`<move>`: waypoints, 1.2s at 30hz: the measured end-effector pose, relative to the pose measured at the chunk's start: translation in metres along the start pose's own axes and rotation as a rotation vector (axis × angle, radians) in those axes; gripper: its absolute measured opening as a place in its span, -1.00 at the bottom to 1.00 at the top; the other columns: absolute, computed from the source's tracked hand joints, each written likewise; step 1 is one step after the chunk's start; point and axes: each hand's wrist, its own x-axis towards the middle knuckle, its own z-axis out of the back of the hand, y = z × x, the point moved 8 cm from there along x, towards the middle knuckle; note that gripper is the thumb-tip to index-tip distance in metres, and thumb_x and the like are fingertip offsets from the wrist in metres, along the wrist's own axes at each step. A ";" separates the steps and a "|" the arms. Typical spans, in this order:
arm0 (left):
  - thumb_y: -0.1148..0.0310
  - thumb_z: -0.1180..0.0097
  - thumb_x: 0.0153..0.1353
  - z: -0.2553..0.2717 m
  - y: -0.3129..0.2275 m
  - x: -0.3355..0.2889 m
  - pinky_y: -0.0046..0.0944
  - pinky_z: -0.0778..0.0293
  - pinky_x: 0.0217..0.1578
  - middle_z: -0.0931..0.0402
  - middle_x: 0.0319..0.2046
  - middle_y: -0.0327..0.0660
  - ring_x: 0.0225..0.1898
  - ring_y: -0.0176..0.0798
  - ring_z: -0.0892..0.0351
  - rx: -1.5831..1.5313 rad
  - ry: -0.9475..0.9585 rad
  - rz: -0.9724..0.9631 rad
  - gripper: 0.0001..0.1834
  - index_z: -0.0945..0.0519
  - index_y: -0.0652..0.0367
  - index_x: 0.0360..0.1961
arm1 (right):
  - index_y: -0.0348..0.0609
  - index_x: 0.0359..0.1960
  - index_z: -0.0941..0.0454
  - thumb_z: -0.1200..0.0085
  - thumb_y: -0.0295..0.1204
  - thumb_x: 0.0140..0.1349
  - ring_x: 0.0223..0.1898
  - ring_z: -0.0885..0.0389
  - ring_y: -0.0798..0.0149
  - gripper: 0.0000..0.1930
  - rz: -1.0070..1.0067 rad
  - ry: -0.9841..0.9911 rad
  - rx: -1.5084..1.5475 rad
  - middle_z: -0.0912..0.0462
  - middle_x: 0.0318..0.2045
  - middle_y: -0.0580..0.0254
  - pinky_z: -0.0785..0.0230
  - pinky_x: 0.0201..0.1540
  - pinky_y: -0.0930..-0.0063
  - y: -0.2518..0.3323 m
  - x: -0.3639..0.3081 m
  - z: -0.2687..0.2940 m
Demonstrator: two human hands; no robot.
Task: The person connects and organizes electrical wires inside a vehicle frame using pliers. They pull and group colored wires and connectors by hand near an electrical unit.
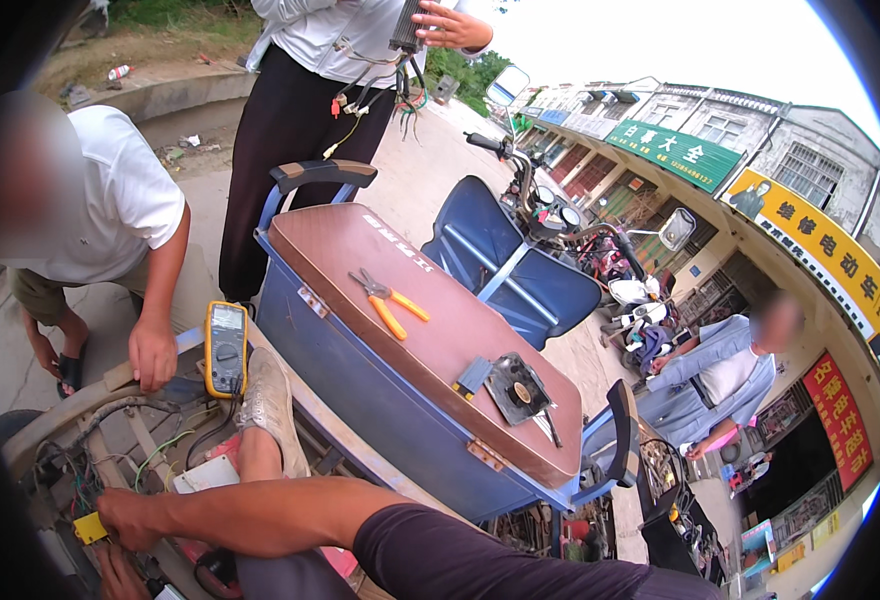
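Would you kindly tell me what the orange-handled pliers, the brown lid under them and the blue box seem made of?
Pliers: dark metal head; smooth orange grips, probably plastic. Brown lid: perhaps vinyl or laminate, judging by its smooth sheen. Blue box: likely painted sheet metal, its side carrying rusty-looking hinges.

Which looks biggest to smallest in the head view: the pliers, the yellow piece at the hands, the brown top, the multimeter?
By area covered:
1. brown top
2. multimeter
3. pliers, about as long as the multimeter but slimmer
4. yellow piece, as far as it shows
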 end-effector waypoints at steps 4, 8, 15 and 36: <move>0.39 -0.03 0.38 -0.011 0.010 -0.006 -0.14 -0.57 -0.09 -0.56 -0.01 -0.08 -0.02 -0.01 -0.58 0.131 0.125 0.064 -0.73 -0.54 0.23 0.05 | -0.25 -0.71 -0.61 -0.18 -0.44 -0.21 -0.44 -0.63 -0.19 -0.88 -0.023 0.028 0.041 -0.59 -0.62 -0.14 -0.49 -0.33 0.12 0.006 0.004 -0.002; 0.38 -0.12 0.32 -0.034 0.032 0.005 -0.22 -0.52 -0.16 -0.57 -0.17 -0.08 -0.18 -0.10 -0.57 -0.433 0.193 0.641 -0.75 -0.54 0.28 -0.05 | -0.26 -0.65 -0.63 -0.23 -0.40 -0.17 -0.44 -0.64 -0.18 -0.84 -0.087 0.093 0.055 -0.61 -0.58 -0.14 -0.51 -0.32 0.13 -0.002 -0.010 0.005; 0.32 -0.22 0.26 -0.101 0.059 -0.039 -0.48 -0.14 -0.68 -0.32 -0.62 -0.49 -0.66 -0.59 -0.22 -1.550 0.114 1.072 -0.79 -0.47 -0.07 -0.50 | -0.23 -0.53 -0.67 -0.18 -0.39 -0.09 -0.42 -0.66 -0.14 -0.84 -0.143 0.309 -0.059 -0.62 -0.55 -0.14 -0.52 -0.31 0.05 0.004 -0.009 -0.001; 0.38 -0.03 0.32 -0.087 0.053 -0.012 -0.43 -0.17 -0.65 -0.39 -0.59 -0.33 -0.67 -0.47 -0.27 -1.460 0.179 0.997 -0.81 -0.54 0.25 -0.41 | -0.27 -0.29 -0.67 -0.26 -0.50 0.09 -0.38 -0.67 0.18 -0.84 -0.211 0.338 0.237 -0.71 -0.40 0.04 -0.50 -0.22 0.32 0.015 -0.016 0.036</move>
